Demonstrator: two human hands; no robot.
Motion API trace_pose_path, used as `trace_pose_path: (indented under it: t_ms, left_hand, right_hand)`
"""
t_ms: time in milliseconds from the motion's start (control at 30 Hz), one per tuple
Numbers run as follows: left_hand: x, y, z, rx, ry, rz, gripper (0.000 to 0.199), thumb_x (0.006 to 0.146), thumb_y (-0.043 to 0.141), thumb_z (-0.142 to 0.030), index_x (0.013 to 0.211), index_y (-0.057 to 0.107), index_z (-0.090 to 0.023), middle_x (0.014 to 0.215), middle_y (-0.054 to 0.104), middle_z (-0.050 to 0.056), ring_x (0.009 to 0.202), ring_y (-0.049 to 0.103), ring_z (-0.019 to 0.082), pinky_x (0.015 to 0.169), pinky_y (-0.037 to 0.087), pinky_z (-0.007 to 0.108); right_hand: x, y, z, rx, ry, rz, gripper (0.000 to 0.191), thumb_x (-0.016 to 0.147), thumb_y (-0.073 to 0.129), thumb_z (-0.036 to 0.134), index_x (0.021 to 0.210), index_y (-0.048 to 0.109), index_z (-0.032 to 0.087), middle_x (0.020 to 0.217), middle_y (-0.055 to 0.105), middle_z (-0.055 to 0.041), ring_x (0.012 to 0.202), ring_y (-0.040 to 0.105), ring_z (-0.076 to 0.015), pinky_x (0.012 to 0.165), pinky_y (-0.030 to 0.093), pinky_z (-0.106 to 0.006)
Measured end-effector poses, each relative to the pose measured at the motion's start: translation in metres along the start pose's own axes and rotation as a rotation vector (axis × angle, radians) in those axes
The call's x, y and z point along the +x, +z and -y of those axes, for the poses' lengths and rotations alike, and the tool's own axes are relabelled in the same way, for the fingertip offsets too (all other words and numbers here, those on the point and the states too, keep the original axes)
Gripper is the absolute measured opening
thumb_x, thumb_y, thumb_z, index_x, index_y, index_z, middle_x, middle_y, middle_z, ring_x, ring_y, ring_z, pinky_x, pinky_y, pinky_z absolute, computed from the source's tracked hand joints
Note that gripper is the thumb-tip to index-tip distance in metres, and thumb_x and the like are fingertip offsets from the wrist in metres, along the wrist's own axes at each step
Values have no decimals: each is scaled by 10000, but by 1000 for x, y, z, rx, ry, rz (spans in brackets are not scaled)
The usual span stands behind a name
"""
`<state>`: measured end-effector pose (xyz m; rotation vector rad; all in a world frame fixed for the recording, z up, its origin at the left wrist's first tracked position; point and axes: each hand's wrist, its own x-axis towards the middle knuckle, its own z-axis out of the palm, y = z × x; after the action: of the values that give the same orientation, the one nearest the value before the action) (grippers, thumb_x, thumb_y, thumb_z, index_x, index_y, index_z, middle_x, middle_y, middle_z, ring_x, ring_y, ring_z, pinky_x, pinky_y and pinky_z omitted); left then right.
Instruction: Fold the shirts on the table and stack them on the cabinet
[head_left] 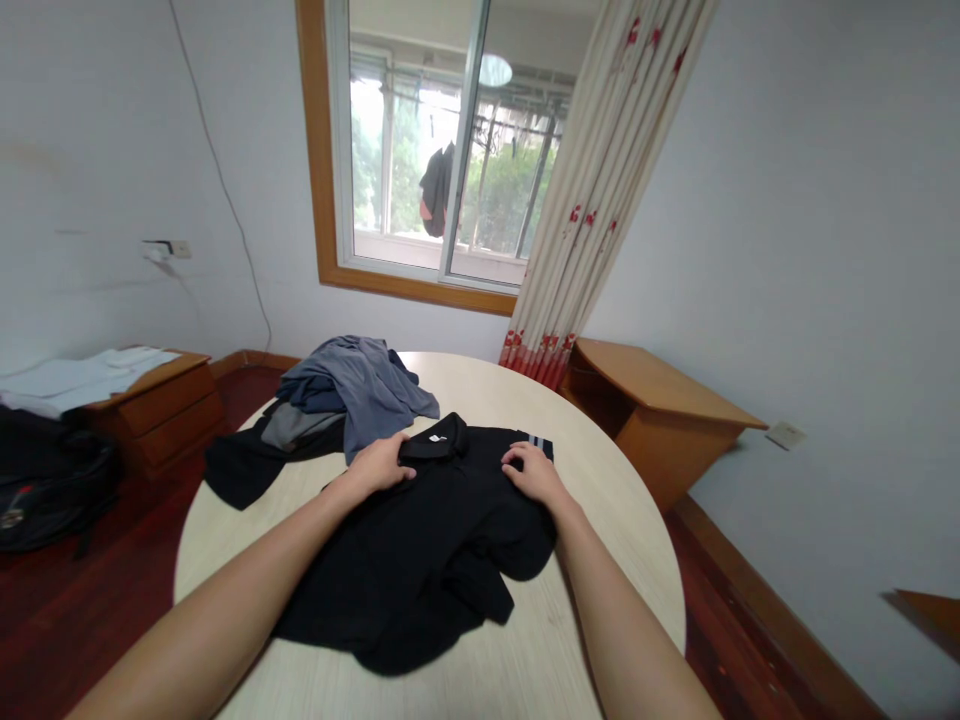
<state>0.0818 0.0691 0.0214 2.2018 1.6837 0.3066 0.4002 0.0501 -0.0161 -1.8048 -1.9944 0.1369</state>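
Note:
A black polo shirt lies loosely spread on the round table, its collar toward the far side and a white label showing inside. My left hand rests at the shirt's left shoulder beside the collar, thumb apart from the fingers with black cloth between them. On the other side, my right hand touches the shirt by a sleeve edge with grey stripes. Its fingers are bent and lightly spread, thumb apart. The shirt's lower part is rumpled toward me. Cloth under both palms is hidden.
A heap of grey, navy and black clothes sits on the pale round table at the far left. Beyond stand a wooden desk, a patterned curtain and a drawer cabinet. A black backpack is at the left.

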Motion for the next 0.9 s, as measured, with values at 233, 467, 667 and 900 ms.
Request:
trace_pose_path:
  t_ms: [233,467,667,900]
  left_hand:
    - [3,3,4,-45,80,-81,395,732,759,-244,1087,587,-215,962,708,43,940,670,251,707,452,281]
    - [-4,-4,-6,-163,391,-324,189,707,539,-80,834,573,-217,950,682,47,938,636,230,834,491,331]
    - [-28,-17,-22,-208,644,-474,224,672,445,-31,682,554,-226,1057,710,71,1101,613,236,980,487,418]
    - [-26,-11,-22,-361,714,-606,391,714,445,-75,1046,603,-206,1054,714,76,1025,659,203,960,515,357]
  right_hand:
    - [-9,-42,-27,-214,498,-216,346,684,574,125,959,766,211,1120,688,-136,1006,659,-303,860,493,-417]
    - [-2,-33,-5,48,-14,-448,411,788,506,233,1155,669,141,1255,635,-161,1200,572,-288,1062,427,-453]
    - [-3,-25,14,278,-246,-356,652,737,581,257,1380,514,172,1401,544,-152,1314,490,-291,1131,360,-498]
    - [-8,-34,31,362,-324,-132,272,760,548,213,982,705,212,873,689,-55,870,634,-224,887,487,-402]
